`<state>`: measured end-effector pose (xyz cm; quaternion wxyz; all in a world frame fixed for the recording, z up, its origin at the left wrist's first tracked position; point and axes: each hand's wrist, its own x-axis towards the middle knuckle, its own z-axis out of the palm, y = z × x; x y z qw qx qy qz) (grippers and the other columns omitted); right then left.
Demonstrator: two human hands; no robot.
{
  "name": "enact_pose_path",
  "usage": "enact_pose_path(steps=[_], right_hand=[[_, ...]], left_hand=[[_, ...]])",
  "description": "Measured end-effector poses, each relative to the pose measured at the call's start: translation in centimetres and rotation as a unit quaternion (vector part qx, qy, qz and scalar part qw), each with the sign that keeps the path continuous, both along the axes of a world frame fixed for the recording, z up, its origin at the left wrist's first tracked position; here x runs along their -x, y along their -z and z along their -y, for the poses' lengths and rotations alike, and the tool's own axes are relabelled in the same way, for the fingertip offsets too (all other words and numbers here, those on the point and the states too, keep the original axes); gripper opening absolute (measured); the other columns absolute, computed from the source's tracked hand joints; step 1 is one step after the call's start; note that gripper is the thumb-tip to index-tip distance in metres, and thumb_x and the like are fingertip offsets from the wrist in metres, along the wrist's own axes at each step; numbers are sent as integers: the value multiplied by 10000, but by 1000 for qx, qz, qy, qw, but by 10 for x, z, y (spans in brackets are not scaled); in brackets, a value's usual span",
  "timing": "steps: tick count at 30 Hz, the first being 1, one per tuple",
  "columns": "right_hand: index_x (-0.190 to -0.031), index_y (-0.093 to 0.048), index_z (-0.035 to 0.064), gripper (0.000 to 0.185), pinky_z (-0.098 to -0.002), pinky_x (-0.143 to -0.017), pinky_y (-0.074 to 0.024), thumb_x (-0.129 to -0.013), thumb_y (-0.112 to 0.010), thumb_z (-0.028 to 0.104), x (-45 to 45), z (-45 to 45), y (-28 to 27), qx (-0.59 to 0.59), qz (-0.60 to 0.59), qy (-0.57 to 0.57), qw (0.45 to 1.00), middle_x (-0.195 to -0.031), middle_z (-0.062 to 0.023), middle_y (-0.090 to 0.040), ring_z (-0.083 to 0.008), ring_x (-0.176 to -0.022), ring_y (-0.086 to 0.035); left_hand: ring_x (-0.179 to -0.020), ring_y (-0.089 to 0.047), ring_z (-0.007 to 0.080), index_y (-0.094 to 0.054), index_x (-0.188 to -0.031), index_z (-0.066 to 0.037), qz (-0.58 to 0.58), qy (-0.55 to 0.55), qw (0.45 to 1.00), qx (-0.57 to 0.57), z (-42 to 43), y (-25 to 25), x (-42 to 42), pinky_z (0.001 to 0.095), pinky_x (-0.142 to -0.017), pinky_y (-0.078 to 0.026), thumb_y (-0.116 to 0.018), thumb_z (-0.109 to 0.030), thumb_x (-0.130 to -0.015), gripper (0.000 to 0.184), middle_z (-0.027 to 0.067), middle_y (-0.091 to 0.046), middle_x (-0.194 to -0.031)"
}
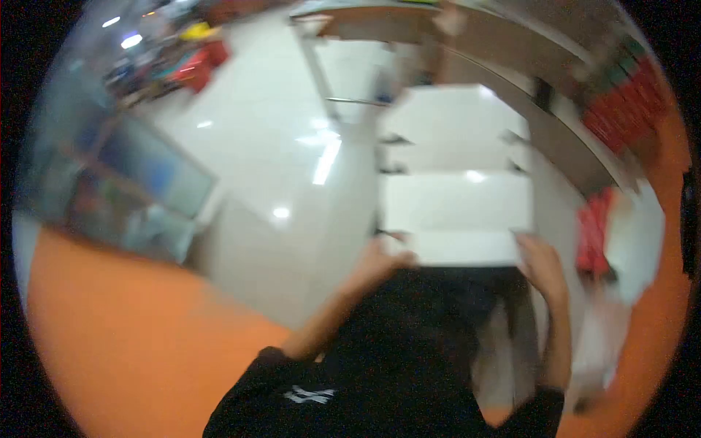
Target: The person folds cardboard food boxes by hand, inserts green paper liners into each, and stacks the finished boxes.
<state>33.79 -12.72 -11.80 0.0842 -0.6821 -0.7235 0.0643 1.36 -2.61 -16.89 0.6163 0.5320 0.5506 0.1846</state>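
— Nearest my camera, black shirt (365,379). Hands?
— I have left hand (385,259) and right hand (540,264) forward, blurred fingers pinching the near corners of a white unfolded carton (456,201): flat, creased, side-notched, ahead of the shirt.

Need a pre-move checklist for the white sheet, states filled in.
1. Left hand grip on notched white card sheet: ok, near-left corner.
2. Right hand grip: ok, near-right corner.
3. Sheet opened out: ok, panels spread away from the wearer.
4. Far edge held: not ok, both hands at near edge.
5. Creases undamaged: cannot tell, blurred.
6. Support underneath: cannot tell, hidden.
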Motion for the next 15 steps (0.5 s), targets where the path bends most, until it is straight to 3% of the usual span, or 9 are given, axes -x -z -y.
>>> enact_pose_path(steps=[1, 2, 4, 8, 9, 12, 13, 15], right_hand=[[-1228, -522, 82, 647, -408, -902, -449, -625, -740, -3, 4, -2, -7, 53, -12, 50, 997, -1121, -163, -600, -352, -1046, -558], [-1224, -528, 74, 658, -409, -925, -436, -610, -750, -4, 2, -4, -11, 51, -45, 51, 996, -1124, -177, -598, -354, -1059, -554], [-1215, -528, 51, 644, -422, -964, -395, -611, -739, -25, -12, 3, -1, 69, -59, 90, 992, -1165, -206, -566, -367, -1111, -515], [-1214, -514, 23, 659, -417, -980, -361, -599, -741, -37, 3, 13, -38, 79, -63, 134, 986, -1178, -228, -540, -380, -1133, -486], [-1213, -505, 9, 680, -413, -955, -373, -583, -760, -28, 10, 11, -56, 108, -87, 138, 981, -1141, -232, -544, -381, -1107, -498], [-1140, -534, -17, 561, -397, -874, -429, -624, -755, -2, 12, 13, -58, 31, -50, 110, 992, -1050, -208, -590, -331, -993, -577], [-1115, -532, -36, 564, -360, -673, -442, -581, -714, -60, 20, 9, -57, -79, -39, 31, 996, -849, -147, -581, -280, -710, -566], [-1149, -564, 9, 459, -408, -736, -451, -723, -691, 123, 33, -1, -77, -31, -7, 63, 998, -922, -164, -602, -327, -813, -578]], left_hand=[[-821, -623, 191, -561, -965, -41, -69, 17, 992, -103, -1, 7, -3, 327, -753, -501, -764, -194, -698, 369, 119, -628, -926], [-852, -615, 176, -581, -991, -11, 25, 13, 994, -103, -4, 25, -4, 305, -787, -491, -750, -185, -718, 366, 110, -632, -943], [-886, -608, 157, -584, -1070, 19, 118, 8, 990, -71, -3, 10, -6, 290, -802, -486, -727, -148, -742, 395, 99, -635, -967], [-916, -595, 135, -575, -1132, 39, 139, 39, 984, -104, -8, -47, 3, 277, -818, -477, -719, -153, -774, 430, 94, -637, -997], [-924, -592, 133, -576, -1132, 39, 138, 52, 982, -117, -14, -55, 5, 277, -822, -475, -722, -170, -781, 434, 95, -638, -1003], [-941, -587, 133, -577, -1136, 40, 165, 91, 972, -141, -38, -68, 18, 276, -831, -471, -722, -210, -798, 446, 95, -638, -1020], [-946, -586, 134, -577, -1138, 41, 177, 103, 968, -146, -44, -66, 21, 277, -834, -469, -721, -222, -803, 449, 94, -638, -1026], [-949, -585, 137, -572, -1151, 37, 176, 107, 966, -159, -56, -65, 23, 277, -836, -468, -718, -219, -806, 453, 90, -638, -1031]])
